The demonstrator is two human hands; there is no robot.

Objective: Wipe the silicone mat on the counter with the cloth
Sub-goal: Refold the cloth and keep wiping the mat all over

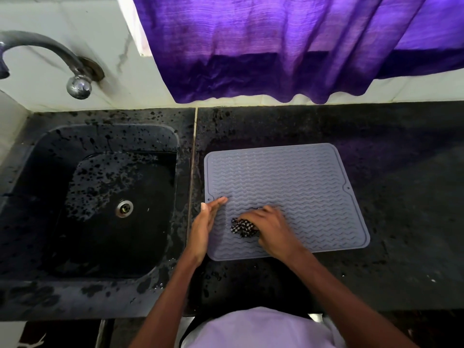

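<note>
Right fingers: the right hand [268, 228] is curled down over a bunched black-and-white checked cloth [243, 227], fingers closed around it and pressing it onto the mat; the fingertips point left and far.
Cloth: most of it lies hidden under the right palm and fingers; a crumpled part sticks out on the left side of the hand, just beside the knuckles, touching the mat surface.
Left fingers: the left hand [207, 222] is flat and relaxed, fingers straight and together, gripping nothing; the fingertips rest on the mat's left edge strip, pointing far and right.
Gap between hands: the cloth's exposed edge lies between the two hands, near the left palm but apart from it.
Mat: a grey rectangular silicone mat with wavy ridges and a raised rim [296, 177] lies flat on the counter, slightly turned; the cloth sits in its near-left part, the far and right areas uncovered.
Counter: a black speckled stone counter [401, 234] carries the mat; water spots show on it near the mat's left and near sides.
Sink: a black wet sink basin with a metal drain [75, 242] sits to the left of the mat, a seam between them.
Tap: a curved metal tap [50, 54] is fixed to the white wall at far left.
Curtain: a purple cloth curtain [288, 46] hangs over the far wall above the mat.
</note>
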